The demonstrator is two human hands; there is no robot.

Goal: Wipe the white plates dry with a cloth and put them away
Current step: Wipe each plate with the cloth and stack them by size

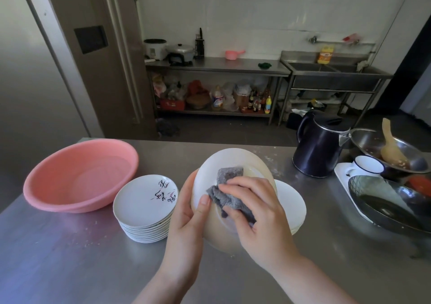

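Observation:
A white plate (pixel 235 161) is held tilted above the steel counter. My left hand (pixel 189 212) grips its left rim, thumb on the face. My right hand (pixel 254 212) presses a grey cloth (pixel 227 182) against the plate's face, fingers curled over the cloth. To the left stands a stack of several white plates (pixel 142 210); the top one has dark painted characters. Behind the held plate lies another stack of plain white plates (pixel 295 201), partly hidden.
A pink plastic basin (pixel 79 175) sits at the left of the counter (pixel 70 257). A dark kettle (pixel 319 145) stands at the right, with a metal bowl holding a wooden spoon (pixel 391 149), a white cup (pixel 366 166) and a dark pan (pixel 387 205).

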